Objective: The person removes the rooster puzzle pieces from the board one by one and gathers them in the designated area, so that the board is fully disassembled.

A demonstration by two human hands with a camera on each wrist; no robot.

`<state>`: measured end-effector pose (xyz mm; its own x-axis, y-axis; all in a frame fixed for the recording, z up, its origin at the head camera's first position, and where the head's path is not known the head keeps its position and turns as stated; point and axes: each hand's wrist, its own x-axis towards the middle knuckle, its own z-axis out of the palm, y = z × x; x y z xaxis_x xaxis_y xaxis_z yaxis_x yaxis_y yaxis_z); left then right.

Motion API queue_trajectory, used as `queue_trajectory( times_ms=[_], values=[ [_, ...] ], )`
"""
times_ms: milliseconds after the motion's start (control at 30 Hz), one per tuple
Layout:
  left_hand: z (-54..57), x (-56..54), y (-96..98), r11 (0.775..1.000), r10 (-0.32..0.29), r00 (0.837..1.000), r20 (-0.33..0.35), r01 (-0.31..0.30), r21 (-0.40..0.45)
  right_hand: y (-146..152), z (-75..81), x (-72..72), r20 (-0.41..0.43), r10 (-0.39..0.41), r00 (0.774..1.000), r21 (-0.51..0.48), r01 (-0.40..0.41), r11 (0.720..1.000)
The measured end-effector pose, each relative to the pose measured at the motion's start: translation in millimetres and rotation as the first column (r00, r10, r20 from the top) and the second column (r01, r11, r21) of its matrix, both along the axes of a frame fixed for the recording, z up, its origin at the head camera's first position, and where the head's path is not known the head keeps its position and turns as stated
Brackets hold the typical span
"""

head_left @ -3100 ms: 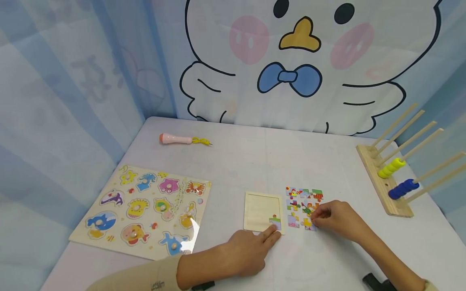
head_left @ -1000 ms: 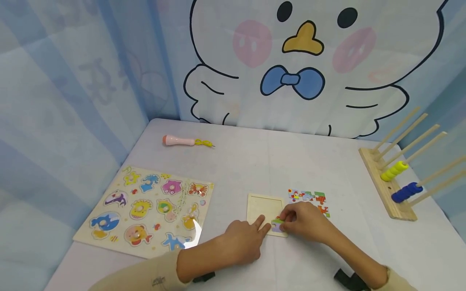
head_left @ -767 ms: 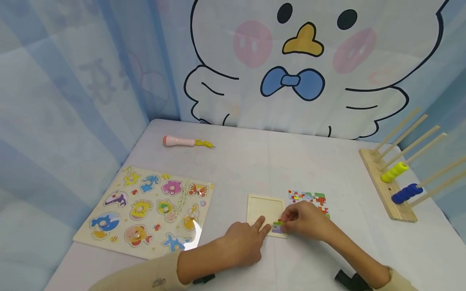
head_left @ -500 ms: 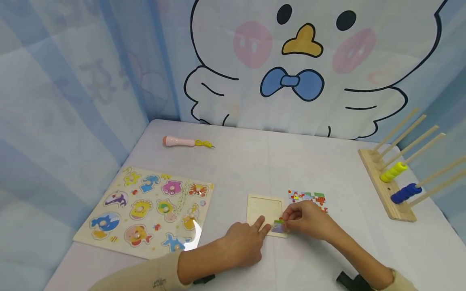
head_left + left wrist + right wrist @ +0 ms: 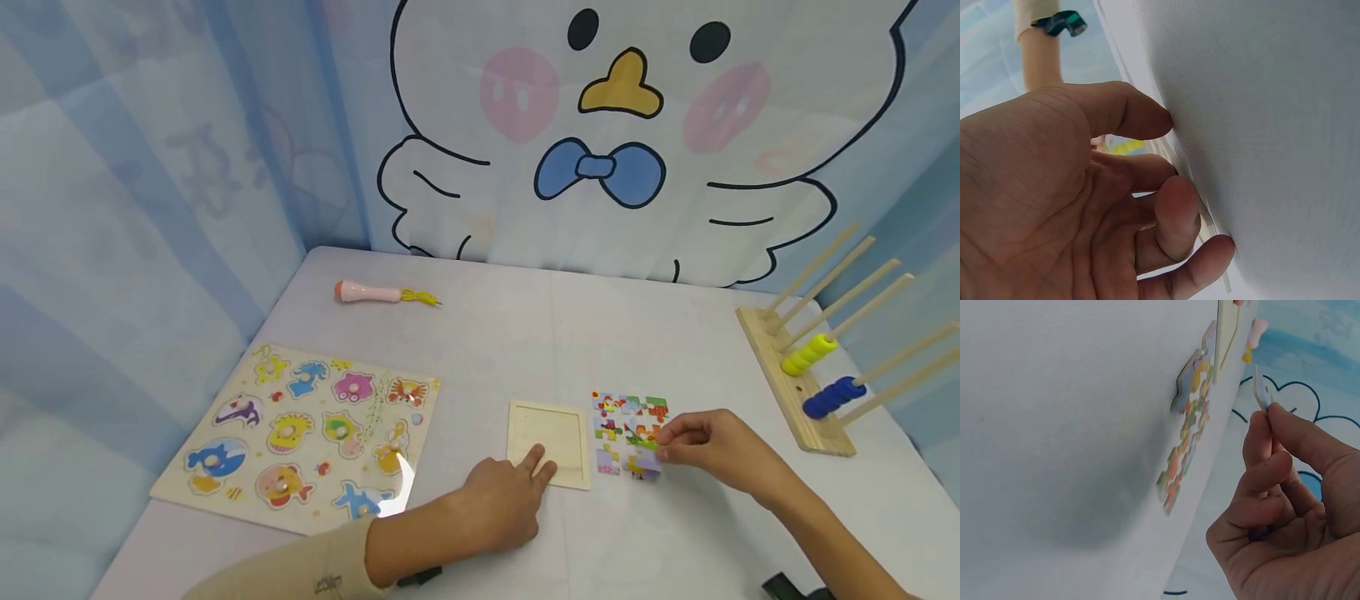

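My right hand (image 5: 720, 450) pinches a lilac jigsaw piece (image 5: 1260, 389) between thumb and index finger. In the right wrist view the piece is held up off the table, its edge turned toward the camera. From the head it overlaps the near right corner of several colourful jigsaw pieces (image 5: 609, 430), which lie in rows. Beside them is a shallow square wooden puzzle frame (image 5: 558, 429), its inside bare. My left hand (image 5: 504, 504) rests its straight index and middle fingers on the frame's near part. In the left wrist view its thumb (image 5: 1147, 119) reaches the white tabletop.
To the left lies a knob puzzle board (image 5: 315, 483) with sea animal shapes. A pink handle with a yellow cord (image 5: 371, 292) sits farther back. A wooden peg stand (image 5: 795, 392) with yellow and blue beads stands at right. Patterned curtains (image 5: 450, 83) hang behind the table.
My right hand first took a piece from the group to the frame's lower right corner. Now it has lifted that piece out and moved back right over the pieces. The left hand slid slightly left.
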<state>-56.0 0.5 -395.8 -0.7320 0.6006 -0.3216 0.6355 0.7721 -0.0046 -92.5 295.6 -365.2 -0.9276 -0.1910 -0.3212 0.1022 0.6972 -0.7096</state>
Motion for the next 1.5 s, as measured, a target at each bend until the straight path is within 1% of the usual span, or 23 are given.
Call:
queue_trajectory(
  times_ms=[233,433,700,867,1000,1100,1200,1300,1367,1433,1500],
  values=[
    [0.1,0.4,-4.6,1.0,-0.009,1.0,-0.014,0.009,-0.001,19.1,-8.6,5.9,0.046,-0.022,0.999,0.056,0.019,0.998],
    [0.2,1.4,-6.8,1.0,-0.017,1.0,-0.023,0.017,0.001,30.1,-14.5,7.4,0.046,-0.041,0.998,0.107,0.036,0.994],
    [0.5,2.0,-8.3,1.0,-0.007,1.0,-0.013,0.007,-0.004,36.9,-22.2,5.8,0.059,-0.061,0.996,0.084,0.055,0.995],
    [0.1,2.8,-8.1,1.0,-0.006,1.0,-0.005,0.006,-0.003,35.1,-28.1,6.7,0.039,-0.056,0.998,0.092,0.053,0.994],
    [0.3,2.6,-8.8,1.0,-0.01,1.0,0.002,0.01,-0.004,32.9,-30.6,7.9,-0.003,-0.034,0.999,0.113,0.034,0.993],
    [2.5,1.0,-11.1,1.0,-0.014,1.0,0.014,0.014,-0.009,30.0,-32.4,7.3,-0.032,-0.02,0.999,0.141,0.024,0.99],
    [5.7,-4.0,-15.6,1.0,-0.031,0.999,0.025,0.031,-0.005,26.2,-33.6,5.2,-0.057,-0.001,0.998,0.179,0.011,0.984],
    [7.8,-14.1,-21.8,0.997,-0.074,0.997,0.012,0.074,0.036,21.8,-34.1,2.8,-0.083,0.014,0.996,0.216,0.004,0.976],
    [9.2,-24.4,-26.8,0.99,-0.1,0.995,-0.015,0.101,0.095,18.8,-35.2,1.6,-0.095,0.016,0.995,0.235,0.007,0.972],
    [11.6,-36.4,-32.0,0.978,-0.112,0.993,-0.049,0.119,0.169,15.4,-36.6,1.0,-0.096,0.008,0.995,0.248,0.016,0.969],
    [13.4,-50.0,-37.3,0.956,-0.107,0.989,-0.098,0.13,0.265,12.7,-38.0,1.0,-0.099,0.004,0.995,0.263,0.022,0.965]
  ],
)
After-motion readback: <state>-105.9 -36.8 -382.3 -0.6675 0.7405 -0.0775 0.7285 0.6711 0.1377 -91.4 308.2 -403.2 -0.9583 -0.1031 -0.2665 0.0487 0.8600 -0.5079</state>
